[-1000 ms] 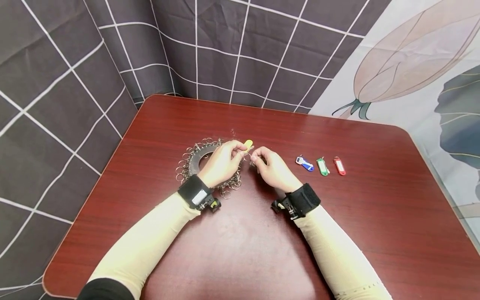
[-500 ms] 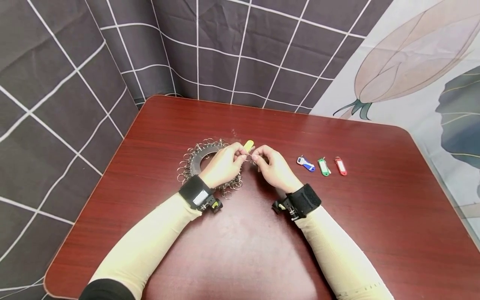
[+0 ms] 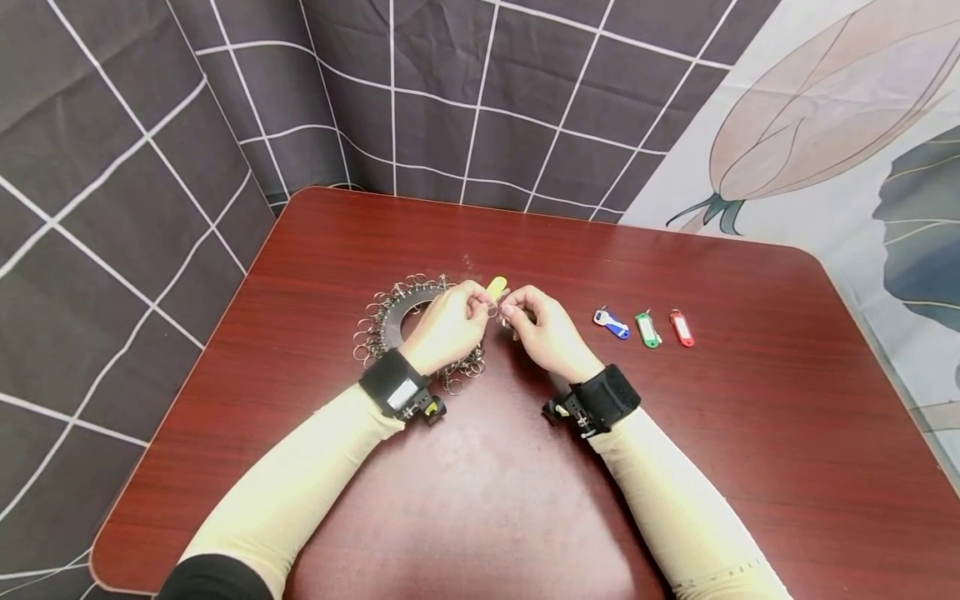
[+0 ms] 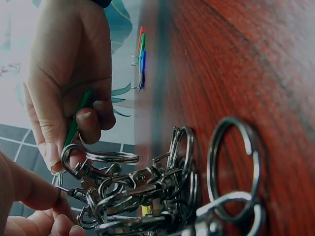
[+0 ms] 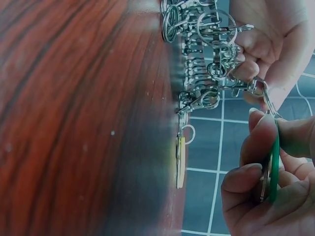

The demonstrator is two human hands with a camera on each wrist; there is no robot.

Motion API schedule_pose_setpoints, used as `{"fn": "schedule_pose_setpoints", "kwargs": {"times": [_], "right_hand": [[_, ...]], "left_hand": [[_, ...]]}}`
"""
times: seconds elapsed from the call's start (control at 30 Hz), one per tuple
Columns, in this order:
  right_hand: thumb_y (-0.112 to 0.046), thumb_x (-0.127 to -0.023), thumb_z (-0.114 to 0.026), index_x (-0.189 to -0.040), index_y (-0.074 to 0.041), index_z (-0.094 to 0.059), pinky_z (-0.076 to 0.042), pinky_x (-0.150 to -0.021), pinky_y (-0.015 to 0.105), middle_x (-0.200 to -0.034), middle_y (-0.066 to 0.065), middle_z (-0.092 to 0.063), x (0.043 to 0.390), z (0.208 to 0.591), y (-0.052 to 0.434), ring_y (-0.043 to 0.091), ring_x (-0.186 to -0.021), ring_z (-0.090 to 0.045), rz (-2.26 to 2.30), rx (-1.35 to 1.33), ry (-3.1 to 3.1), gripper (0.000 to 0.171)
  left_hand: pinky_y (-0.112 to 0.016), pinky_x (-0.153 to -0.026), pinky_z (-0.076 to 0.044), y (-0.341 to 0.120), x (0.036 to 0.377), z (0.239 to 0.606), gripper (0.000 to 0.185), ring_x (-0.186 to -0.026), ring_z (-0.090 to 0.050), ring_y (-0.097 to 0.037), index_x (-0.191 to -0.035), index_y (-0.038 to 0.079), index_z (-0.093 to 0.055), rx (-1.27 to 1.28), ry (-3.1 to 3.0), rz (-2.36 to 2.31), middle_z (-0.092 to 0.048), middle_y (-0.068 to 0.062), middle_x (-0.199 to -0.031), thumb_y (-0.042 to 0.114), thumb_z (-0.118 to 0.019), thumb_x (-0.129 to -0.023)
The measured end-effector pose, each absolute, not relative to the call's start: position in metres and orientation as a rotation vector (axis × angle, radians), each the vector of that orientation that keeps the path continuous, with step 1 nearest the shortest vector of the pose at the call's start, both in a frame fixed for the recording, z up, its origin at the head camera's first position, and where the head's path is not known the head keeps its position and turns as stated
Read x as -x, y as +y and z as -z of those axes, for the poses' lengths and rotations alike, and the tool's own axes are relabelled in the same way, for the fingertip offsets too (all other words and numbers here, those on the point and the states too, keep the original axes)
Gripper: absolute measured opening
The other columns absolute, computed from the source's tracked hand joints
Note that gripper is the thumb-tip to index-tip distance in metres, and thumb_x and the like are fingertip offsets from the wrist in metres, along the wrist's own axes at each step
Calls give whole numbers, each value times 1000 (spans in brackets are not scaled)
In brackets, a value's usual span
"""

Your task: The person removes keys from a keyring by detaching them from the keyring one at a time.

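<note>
Over the table's middle my left hand (image 3: 478, 307) and right hand (image 3: 514, 312) meet fingertip to fingertip. In the wrist views my right hand (image 5: 263, 162) pinches a thin green key tag (image 5: 273, 156) between thumb and fingers. A small metal ring (image 4: 74, 155) hangs at the tag's end. My left hand (image 4: 34, 201) pinches a metal clasp ring (image 5: 257, 87) next to it. In the head view the hands hide the green tag. A yellow key tag (image 3: 496, 286) lies on the table just beyond my fingers. Under my left hand sits a heap of key rings (image 3: 390, 321) on a dark disc.
Blue (image 3: 610, 323), green (image 3: 647, 329) and red (image 3: 680, 327) key tags lie in a row right of my hands on the red-brown table (image 3: 750, 433). Dark checked cloth and a flower-print cloth hang behind the table's far edge.
My two hands have drawn together: a small gap between the fingertips a second ago has closed. The tags on the table have not moved.
</note>
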State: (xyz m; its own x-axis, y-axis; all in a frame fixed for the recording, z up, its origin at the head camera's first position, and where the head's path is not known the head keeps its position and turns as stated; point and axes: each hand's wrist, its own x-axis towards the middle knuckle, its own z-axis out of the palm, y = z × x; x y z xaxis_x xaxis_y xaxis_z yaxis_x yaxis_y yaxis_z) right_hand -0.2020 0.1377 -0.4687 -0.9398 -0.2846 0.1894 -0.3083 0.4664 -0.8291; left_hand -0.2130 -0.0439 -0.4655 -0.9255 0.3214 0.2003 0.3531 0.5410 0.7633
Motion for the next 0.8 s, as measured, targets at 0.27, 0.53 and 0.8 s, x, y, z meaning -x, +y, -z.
{"fn": "schedule_pose_setpoints", "kwargs": {"times": [0.27, 0.53, 0.8], "right_hand": [[-14, -98, -57, -94, -5, -60, -40, -53, 26, -69, 13, -57, 203, 471, 139, 22, -60, -55, -1523, -511, -2669, 10], [-13, -98, -56, -97, 0, -59, -41, -56, 24, -76, 20, -59, 203, 474, 138, 34, -63, -57, -1564, -500, -2645, 13], [-7, -98, -53, -95, 2, -58, -43, -58, 25, -74, 18, -58, 195, 459, 134, 33, -64, -58, -1531, -465, -2668, 11]], "left_hand": [[-31, -66, -46, -45, 214, 468, 6, -73, -56, -14, -97, 12, -62, 616, -2686, 1337, -60, 2, -79, 13, -56, -95], [-30, -72, -49, -44, 215, 471, 8, -76, -59, -14, -98, 9, -63, 581, -2651, 1344, -63, -1, -83, 14, -58, -94], [-30, -70, -48, -43, 213, 472, 6, -74, -58, -15, -95, 9, -61, 616, -2627, 1350, -61, -1, -81, 14, -59, -95]]}}
